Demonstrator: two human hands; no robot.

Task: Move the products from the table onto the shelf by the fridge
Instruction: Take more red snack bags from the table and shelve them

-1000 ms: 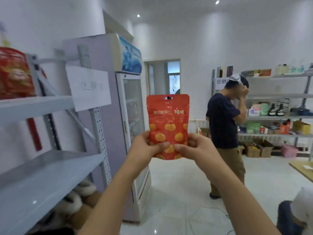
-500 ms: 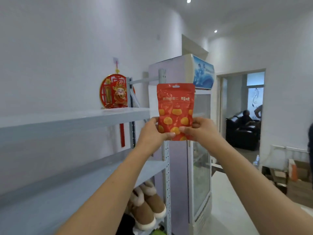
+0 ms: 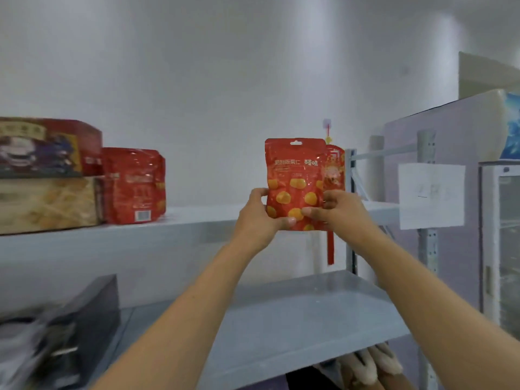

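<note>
Single head camera, level, facing shelf (image 3: 197, 220) close up.

On red pouch (image 3: 292, 175), just above our fingers (image 3: 311, 212), we read one white line: approx. 奶油板栗仁, w/ brand 百草味 at its right end. Far left of fingers, red pack (image 3: 133, 185) has a barcode, digits illegible. Right of fingers, paper sign (image 3: 430, 195): marks too faint to read.

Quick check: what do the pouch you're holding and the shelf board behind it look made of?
Red pouch: likely glossy plastic film, given the sharp highlights, creases and punched hang hole at its top. Upper shelf board: probably painted sheet metal, pale grey with a dull sheen; its perforated upright suggests steel racking, though blur leaves this open.
</note>
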